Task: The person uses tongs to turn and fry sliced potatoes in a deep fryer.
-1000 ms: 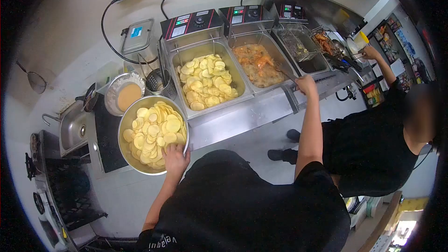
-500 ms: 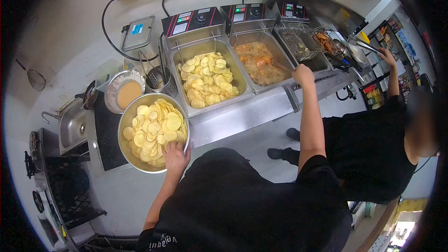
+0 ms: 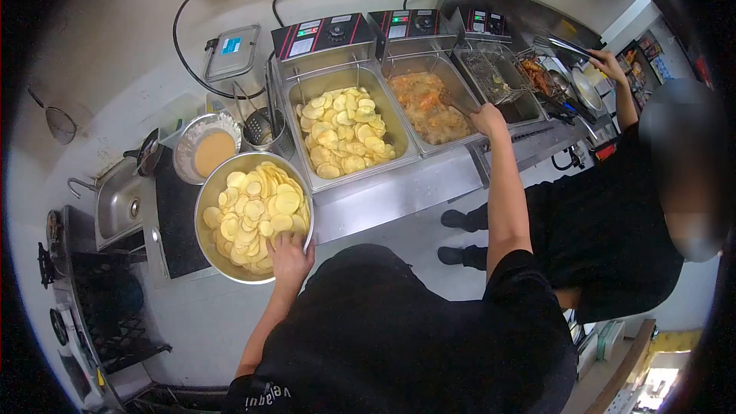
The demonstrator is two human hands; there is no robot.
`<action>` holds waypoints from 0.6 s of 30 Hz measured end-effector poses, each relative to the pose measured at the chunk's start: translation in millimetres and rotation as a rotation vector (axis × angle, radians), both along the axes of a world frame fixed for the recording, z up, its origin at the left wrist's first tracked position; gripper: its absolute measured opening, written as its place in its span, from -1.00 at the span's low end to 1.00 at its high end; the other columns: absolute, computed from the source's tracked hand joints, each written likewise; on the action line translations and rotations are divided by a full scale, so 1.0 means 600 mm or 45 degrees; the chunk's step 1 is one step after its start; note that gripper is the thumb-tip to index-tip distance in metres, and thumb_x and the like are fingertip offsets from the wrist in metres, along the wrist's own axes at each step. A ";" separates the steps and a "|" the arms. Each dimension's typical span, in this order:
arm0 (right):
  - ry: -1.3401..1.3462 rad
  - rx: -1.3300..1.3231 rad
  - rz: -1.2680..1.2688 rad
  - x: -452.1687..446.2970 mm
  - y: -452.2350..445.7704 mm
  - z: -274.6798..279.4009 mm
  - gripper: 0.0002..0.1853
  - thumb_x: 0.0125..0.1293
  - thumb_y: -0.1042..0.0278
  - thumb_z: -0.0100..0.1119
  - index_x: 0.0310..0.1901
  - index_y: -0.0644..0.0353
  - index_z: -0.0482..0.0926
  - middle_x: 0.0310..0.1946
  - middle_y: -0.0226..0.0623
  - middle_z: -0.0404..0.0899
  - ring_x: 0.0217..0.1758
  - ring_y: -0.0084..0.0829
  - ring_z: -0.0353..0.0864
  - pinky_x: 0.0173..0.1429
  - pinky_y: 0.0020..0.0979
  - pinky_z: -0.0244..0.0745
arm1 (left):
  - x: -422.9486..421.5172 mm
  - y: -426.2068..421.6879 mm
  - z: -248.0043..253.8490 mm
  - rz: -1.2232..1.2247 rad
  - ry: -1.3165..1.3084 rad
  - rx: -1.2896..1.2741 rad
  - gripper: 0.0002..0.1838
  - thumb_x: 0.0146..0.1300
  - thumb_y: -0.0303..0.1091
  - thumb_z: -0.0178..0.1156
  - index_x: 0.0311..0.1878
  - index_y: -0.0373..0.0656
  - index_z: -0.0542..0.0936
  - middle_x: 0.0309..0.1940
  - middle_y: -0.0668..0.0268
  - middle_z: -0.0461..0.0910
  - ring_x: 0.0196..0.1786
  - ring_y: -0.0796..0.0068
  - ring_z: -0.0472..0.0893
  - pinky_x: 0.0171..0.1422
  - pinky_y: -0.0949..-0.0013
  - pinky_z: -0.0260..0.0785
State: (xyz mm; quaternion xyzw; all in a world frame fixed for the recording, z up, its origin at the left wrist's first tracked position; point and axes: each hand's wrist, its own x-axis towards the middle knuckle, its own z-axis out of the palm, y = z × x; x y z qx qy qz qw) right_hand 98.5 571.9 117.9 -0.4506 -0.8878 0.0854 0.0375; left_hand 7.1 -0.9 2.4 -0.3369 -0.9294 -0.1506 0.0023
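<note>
My left hand (image 3: pixel 291 259) grips the near rim of a large metal bowl (image 3: pixel 201 236), fingers inside and thumb outside. Thin yellow potato slices (image 3: pixel 249 215) fill the bowl, and the fingers touch them. My right hand (image 3: pixel 489 120) is closed around a slim utensil (image 3: pixel 462 110) at the near right corner of the middle fryer (image 3: pixel 415 142). The utensil's far end reaches into bubbling oil with orange-brown food (image 3: pixel 425 103); its exact kind is hard to make out. More potato slices (image 3: pixel 345 130) lie in the left fryer (image 3: pixel 393 103).
A bowl of beige batter (image 3: pixel 215 153) and a perforated metal holder (image 3: pixel 268 136) stand behind the potato bowl. A third fryer with a wire basket (image 3: pixel 491 77) is at right. Beyond it, a co-worker (image 3: pixel 606 215) in black holds tongs (image 3: pixel 573 48). A sink (image 3: pixel 123 203) lies left.
My right hand has shifted slightly left with the utensil. The co-worker has moved closer to the counter, tongs arm further left. My left hand stays on the bowl.
</note>
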 end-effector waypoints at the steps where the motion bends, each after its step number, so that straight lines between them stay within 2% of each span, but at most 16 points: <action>1: -0.003 -0.001 -0.002 0.004 -0.006 0.003 -0.67 0.23 0.20 0.28 -0.16 0.33 0.74 -0.20 0.16 0.71 -0.01 0.07 0.71 0.11 -0.08 0.58 | 0.000 -0.002 -0.003 -0.008 0.009 -0.001 -0.64 0.23 -0.05 0.33 -0.09 -0.14 0.66 -0.03 0.14 0.55 0.19 0.08 0.50 0.39 -0.41 0.16; 3: 0.005 -0.507 -0.239 0.012 -0.015 0.017 -0.64 0.18 0.19 0.20 -0.23 0.39 0.72 -0.17 0.23 0.70 0.02 0.09 0.71 0.10 -0.06 0.60 | -0.001 -0.003 -0.004 -0.014 0.000 -0.002 -0.63 0.23 -0.06 0.32 -0.08 -0.14 0.65 -0.03 0.14 0.54 0.20 0.08 0.49 0.39 -0.41 0.16; 4: 0.002 -0.502 -0.234 0.016 -0.009 0.011 -0.64 0.18 0.19 0.20 -0.23 0.39 0.72 -0.17 0.23 0.70 0.02 0.09 0.71 0.10 -0.06 0.60 | -0.001 -0.002 -0.003 -0.013 -0.007 -0.006 -0.63 0.24 -0.06 0.32 -0.07 -0.14 0.65 -0.03 0.14 0.54 0.20 0.07 0.49 0.39 -0.41 0.16; 9: -0.049 -0.150 -0.104 0.034 -0.009 -0.015 -0.65 0.23 0.19 0.20 -0.17 0.33 0.73 -0.15 0.17 0.71 0.01 0.04 0.73 0.09 -0.04 0.61 | -0.001 -0.002 0.000 0.002 -0.059 -0.034 -0.62 0.24 -0.05 0.31 -0.02 -0.13 0.64 -0.03 0.13 0.52 0.21 0.06 0.48 0.41 -0.42 0.12; 13: -0.040 0.096 -0.114 0.032 -0.047 0.039 -0.66 0.24 0.18 0.21 -0.15 0.32 0.73 -0.14 0.16 0.71 0.00 0.04 0.74 0.08 -0.02 0.61 | -0.001 -0.004 -0.008 0.001 -0.038 -0.024 -0.62 0.25 -0.04 0.30 -0.03 -0.12 0.64 -0.04 0.12 0.52 0.20 0.04 0.48 0.42 -0.43 0.10; 16: -0.122 0.169 0.000 0.009 -0.086 0.094 -0.67 0.28 0.22 0.21 -0.10 0.30 0.72 -0.12 0.15 0.71 -0.01 0.08 0.74 0.09 0.00 0.62 | -0.002 -0.002 -0.006 0.002 -0.055 -0.033 -0.63 0.25 -0.04 0.29 -0.05 -0.12 0.65 -0.06 0.11 0.53 0.20 0.04 0.48 0.42 -0.43 0.10; 18: -0.115 0.193 -0.020 -0.018 -0.092 0.084 -0.66 0.28 0.15 0.23 -0.10 0.27 0.72 -0.12 0.12 0.72 0.02 0.06 0.72 0.12 -0.02 0.60 | -0.001 -0.002 -0.012 -0.001 -0.063 -0.019 -0.63 0.25 -0.04 0.29 -0.06 -0.12 0.65 -0.06 0.11 0.53 0.21 0.04 0.48 0.42 -0.43 0.10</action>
